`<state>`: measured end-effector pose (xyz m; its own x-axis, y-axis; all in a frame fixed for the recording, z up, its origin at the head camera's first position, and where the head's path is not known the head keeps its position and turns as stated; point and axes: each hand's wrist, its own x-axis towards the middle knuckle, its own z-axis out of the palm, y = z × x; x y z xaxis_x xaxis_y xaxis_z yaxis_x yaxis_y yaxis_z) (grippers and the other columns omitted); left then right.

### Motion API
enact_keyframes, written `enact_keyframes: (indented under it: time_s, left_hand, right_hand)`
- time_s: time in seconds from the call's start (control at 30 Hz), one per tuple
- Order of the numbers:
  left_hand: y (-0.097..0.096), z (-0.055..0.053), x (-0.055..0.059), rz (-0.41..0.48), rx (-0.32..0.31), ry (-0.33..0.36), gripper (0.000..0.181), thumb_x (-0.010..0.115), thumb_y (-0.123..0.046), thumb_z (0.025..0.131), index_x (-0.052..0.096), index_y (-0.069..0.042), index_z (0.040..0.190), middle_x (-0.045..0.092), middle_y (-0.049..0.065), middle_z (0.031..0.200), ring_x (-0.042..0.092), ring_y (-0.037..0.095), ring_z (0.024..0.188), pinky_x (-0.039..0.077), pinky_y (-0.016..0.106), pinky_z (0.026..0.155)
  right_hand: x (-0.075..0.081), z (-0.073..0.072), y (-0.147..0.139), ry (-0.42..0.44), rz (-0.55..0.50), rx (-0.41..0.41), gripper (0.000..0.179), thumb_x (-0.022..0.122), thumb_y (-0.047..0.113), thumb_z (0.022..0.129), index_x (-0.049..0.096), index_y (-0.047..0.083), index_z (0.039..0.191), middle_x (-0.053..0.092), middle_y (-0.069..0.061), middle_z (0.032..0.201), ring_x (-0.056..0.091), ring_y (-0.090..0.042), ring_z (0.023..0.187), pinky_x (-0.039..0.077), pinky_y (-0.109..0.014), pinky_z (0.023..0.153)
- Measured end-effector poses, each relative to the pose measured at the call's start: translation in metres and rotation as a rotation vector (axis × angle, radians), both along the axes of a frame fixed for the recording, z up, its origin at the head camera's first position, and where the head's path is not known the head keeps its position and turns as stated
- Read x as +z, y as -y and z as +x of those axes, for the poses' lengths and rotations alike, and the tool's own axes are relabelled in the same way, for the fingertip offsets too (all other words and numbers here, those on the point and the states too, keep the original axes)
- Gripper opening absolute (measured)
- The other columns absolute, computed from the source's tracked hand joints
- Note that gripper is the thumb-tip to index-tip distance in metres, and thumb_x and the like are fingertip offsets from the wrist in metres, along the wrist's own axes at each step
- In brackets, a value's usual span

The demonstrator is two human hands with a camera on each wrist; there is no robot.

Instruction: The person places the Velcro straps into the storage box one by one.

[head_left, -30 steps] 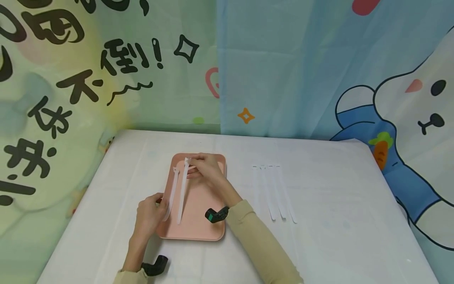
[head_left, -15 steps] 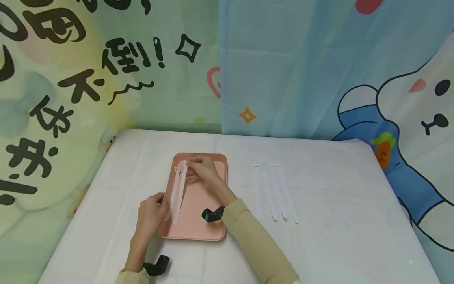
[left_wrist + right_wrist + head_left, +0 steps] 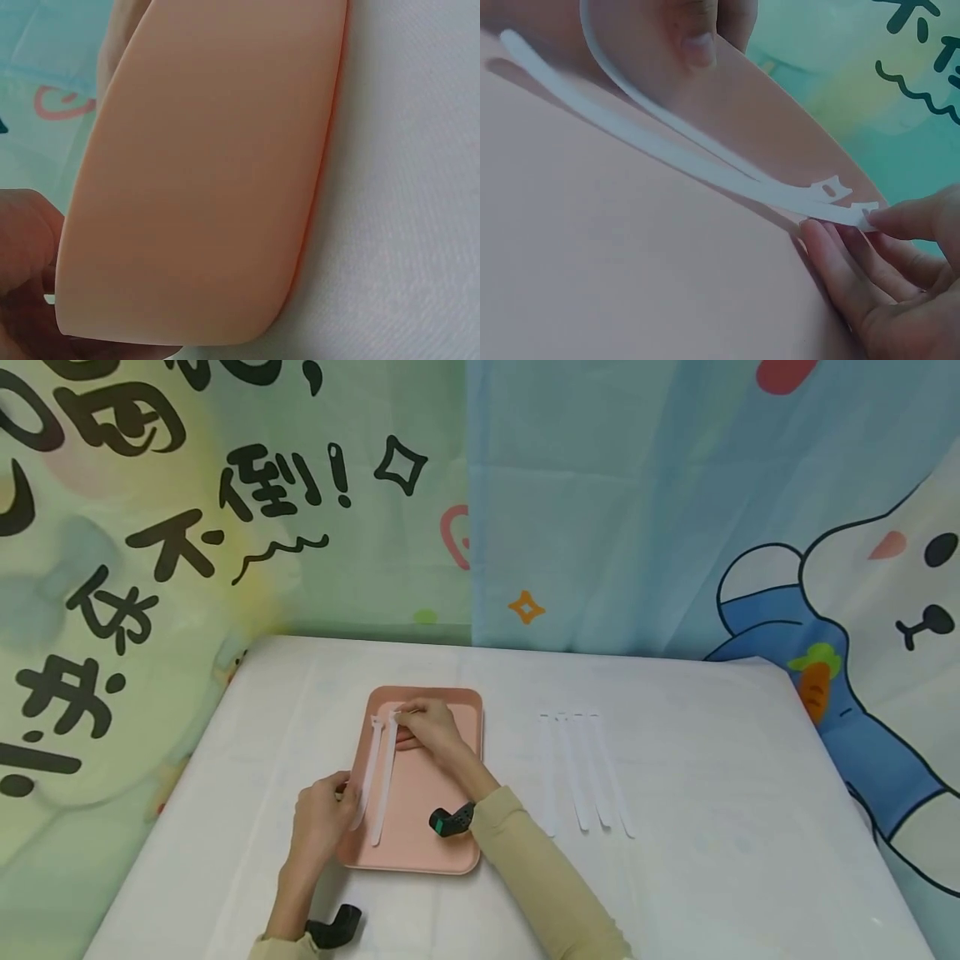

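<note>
A pink tray (image 3: 427,858) lies on the white table, with two thin white plastic strips in it. My left hand (image 3: 324,814) grips the tray's left rim; in the right wrist view its thumb (image 3: 699,49) comes over the inner wall. Over the tray's far part, my right hand (image 3: 431,727) pinches the head end of one white strip (image 3: 705,174) between thumb and fingers. That strip slants down towards the near part of the tray. Beside it, the other white strip (image 3: 682,133) leans along the left wall, its notched, slotted head (image 3: 831,189) showing.
To the right of the tray, several similar white strips (image 3: 577,777) lie side by side on the white tablecloth (image 3: 712,827). Printed curtains (image 3: 585,510) hang behind the table's far edge. Black wrist cameras (image 3: 452,820) are worn on both arms.
My right hand has come slightly nearer with the strip's head, lowering it towards the tray. The left hand keeps its grip on the rim. The head view has shifted a little.
</note>
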<state>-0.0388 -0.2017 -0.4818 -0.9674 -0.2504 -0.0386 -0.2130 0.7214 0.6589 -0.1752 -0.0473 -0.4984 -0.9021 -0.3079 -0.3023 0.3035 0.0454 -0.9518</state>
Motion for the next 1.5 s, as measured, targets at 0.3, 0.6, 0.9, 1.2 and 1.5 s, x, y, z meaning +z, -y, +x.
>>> enact_keyframes:
  time_s: [0.3, 0.6, 0.9, 1.2, 1.5]
  left_hand:
    - [-0.001, 0.001, 0.000, -0.011, -0.004, -0.013, 0.029, 0.061, -0.005, 0.095, 0.071, 0.010, 0.118, 0.075, 0.027, 0.099, 0.075, 0.036, 0.082, 0.058, 0.047, 0.067]
    - [-0.003, 0.002, 0.000, -0.007, 0.004, -0.008, 0.028, 0.061, -0.005, 0.095, 0.071, 0.010, 0.117, 0.075, 0.026, 0.099, 0.075, 0.036, 0.082, 0.058, 0.046, 0.066]
    - [-0.004, 0.001, 0.001, -0.022, 0.006, -0.006, 0.028, 0.060, -0.005, 0.095, 0.072, 0.009, 0.116, 0.075, 0.026, 0.097, 0.075, 0.036, 0.082, 0.058, 0.046, 0.066]
    - [-0.004, 0.003, 0.001, -0.011, -0.012, -0.006, 0.027, 0.059, -0.004, 0.096, 0.071, 0.010, 0.116, 0.075, 0.026, 0.097, 0.075, 0.035, 0.082, 0.058, 0.044, 0.064]
    - [-0.004, 0.006, 0.004, -0.013, -0.017, -0.023, 0.026, 0.060, -0.004, 0.097, 0.071, 0.011, 0.115, 0.075, 0.027, 0.097, 0.075, 0.037, 0.082, 0.058, 0.046, 0.064]
  right_hand:
    - [-0.002, 0.001, 0.001, -0.083, 0.056, 0.013, 0.025, 0.064, 0.007, 0.099, 0.069, -0.004, 0.122, 0.076, -0.020, 0.106, 0.077, -0.030, 0.084, 0.062, -0.036, 0.074]
    - [-0.001, 0.002, -0.001, -0.139, 0.092, 0.005, 0.026, 0.062, 0.008, 0.101, 0.070, 0.000, 0.124, 0.074, -0.017, 0.115, 0.076, -0.028, 0.092, 0.061, -0.029, 0.076]
    - [0.003, -0.001, -0.006, -0.149, 0.065, -0.020, 0.025, 0.062, 0.006, 0.100, 0.070, 0.000, 0.123, 0.072, -0.017, 0.121, 0.073, -0.032, 0.102, 0.061, -0.031, 0.081]
    - [0.014, -0.003, -0.021, -0.193, 0.124, 0.001, 0.026, 0.061, 0.009, 0.101, 0.071, 0.002, 0.124, 0.072, -0.018, 0.118, 0.073, -0.034, 0.100, 0.060, -0.036, 0.083]
    - [0.030, 0.007, -0.040, -0.338, 0.162, 0.002, 0.027, 0.060, 0.004, 0.099, 0.071, -0.003, 0.122, 0.077, -0.018, 0.105, 0.076, -0.028, 0.095, 0.061, -0.037, 0.083]
